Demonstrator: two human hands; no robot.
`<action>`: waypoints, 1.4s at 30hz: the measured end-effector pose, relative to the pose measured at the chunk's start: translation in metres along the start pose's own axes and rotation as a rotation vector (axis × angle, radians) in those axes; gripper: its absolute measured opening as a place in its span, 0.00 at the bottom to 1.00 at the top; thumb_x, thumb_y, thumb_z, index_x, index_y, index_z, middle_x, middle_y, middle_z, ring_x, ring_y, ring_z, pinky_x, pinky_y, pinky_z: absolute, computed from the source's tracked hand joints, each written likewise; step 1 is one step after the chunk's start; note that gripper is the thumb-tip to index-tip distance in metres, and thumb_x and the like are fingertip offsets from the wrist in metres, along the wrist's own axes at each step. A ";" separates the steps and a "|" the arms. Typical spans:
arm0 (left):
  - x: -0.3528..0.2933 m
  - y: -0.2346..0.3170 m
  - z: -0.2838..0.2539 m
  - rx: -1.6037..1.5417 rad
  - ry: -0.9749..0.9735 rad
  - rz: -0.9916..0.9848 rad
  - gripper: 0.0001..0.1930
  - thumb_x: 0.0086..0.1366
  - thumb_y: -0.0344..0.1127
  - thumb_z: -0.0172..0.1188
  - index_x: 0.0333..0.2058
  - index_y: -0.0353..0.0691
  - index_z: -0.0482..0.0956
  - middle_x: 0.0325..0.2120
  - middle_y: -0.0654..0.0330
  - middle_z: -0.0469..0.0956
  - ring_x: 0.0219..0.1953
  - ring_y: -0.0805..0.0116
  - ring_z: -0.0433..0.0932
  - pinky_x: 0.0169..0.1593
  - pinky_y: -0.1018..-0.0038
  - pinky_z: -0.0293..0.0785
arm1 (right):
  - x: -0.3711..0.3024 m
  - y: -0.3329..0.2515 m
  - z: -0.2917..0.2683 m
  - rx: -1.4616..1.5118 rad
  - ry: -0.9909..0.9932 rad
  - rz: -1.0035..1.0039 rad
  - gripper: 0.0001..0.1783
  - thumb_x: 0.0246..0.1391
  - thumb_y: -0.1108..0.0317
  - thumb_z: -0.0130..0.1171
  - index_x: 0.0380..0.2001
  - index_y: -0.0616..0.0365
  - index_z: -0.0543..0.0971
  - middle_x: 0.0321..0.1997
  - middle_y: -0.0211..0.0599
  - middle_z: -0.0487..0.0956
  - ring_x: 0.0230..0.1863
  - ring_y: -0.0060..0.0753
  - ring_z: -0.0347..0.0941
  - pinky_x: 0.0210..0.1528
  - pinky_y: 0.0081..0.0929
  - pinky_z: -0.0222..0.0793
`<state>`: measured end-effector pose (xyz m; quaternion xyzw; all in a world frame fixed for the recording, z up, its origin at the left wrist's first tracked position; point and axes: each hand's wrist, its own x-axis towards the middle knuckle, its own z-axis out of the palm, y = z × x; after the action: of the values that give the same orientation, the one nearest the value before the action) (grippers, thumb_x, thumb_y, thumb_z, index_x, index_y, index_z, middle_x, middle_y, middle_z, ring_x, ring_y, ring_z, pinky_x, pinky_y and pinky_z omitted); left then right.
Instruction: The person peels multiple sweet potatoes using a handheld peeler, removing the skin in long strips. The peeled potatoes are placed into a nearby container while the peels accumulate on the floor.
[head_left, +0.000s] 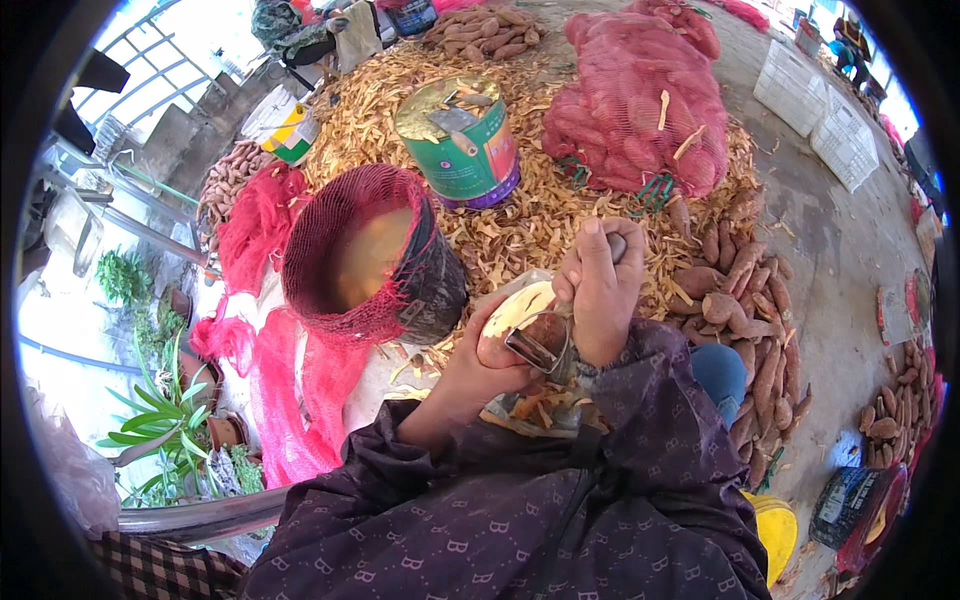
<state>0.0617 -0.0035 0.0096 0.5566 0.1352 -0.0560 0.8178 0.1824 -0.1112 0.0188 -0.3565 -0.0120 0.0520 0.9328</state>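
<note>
Head view, looking down at two hands working over a lap in dark purple patterned sleeves [520,520]. Left hand [480,365] cupped from below around a half-peeled sweet potato [520,320], fingers closed on it, pale flesh showing at the far end and reddish skin at the near end. Right hand [600,290] fisted tight around the handle of a peeler [540,345], thumb on top, metal blade resting against the sweet potato's near end. Both held at centre frame, just near of a wide carpet of tan peelings [530,215].

Left of the hands, a dark bucket [425,275] lined with red mesh and filled with cloudy yellowish water. Farther off, a green tin can [460,140] standing upright on the peelings, scraps and a small tool lying on its lid. Far right, a bulging red net sack [640,100] of sweet potatoes. Right of the hands, a loose heap of unpeeled sweet potatoes [750,320] running toward the near right. Crumpled pink netting [290,380] on the near left, green plants [165,420] beside it. White crates [825,110] at the far right on concrete.
</note>
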 end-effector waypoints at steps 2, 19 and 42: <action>0.003 -0.005 -0.003 -0.025 0.033 -0.049 0.46 0.52 0.19 0.64 0.65 0.44 0.47 0.50 0.53 0.69 0.44 0.64 0.76 0.38 0.67 0.81 | 0.017 0.012 -0.008 -0.031 0.026 0.096 0.10 0.62 0.64 0.51 0.36 0.52 0.61 0.15 0.26 0.63 0.11 0.17 0.59 0.10 0.18 0.55; 0.005 -0.005 -0.005 0.035 0.002 0.035 0.44 0.53 0.27 0.69 0.63 0.44 0.49 0.51 0.54 0.67 0.50 0.68 0.70 0.47 0.70 0.73 | 0.106 0.019 -0.083 -0.393 0.389 -0.331 0.12 0.60 0.64 0.54 0.37 0.54 0.62 0.15 0.29 0.65 0.11 0.21 0.61 0.11 0.21 0.58; 0.004 -0.019 0.004 0.635 0.013 0.367 0.47 0.48 0.27 0.69 0.63 0.37 0.49 0.54 0.51 0.63 0.56 0.63 0.66 0.59 0.71 0.63 | 0.094 -0.007 -0.073 -0.322 0.297 -0.197 0.13 0.59 0.64 0.55 0.39 0.53 0.62 0.16 0.29 0.68 0.10 0.20 0.60 0.09 0.21 0.55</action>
<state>0.0618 -0.0142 -0.0074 0.7980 0.0142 0.0558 0.5999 0.2809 -0.1550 -0.0326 -0.5013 0.0824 -0.0948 0.8561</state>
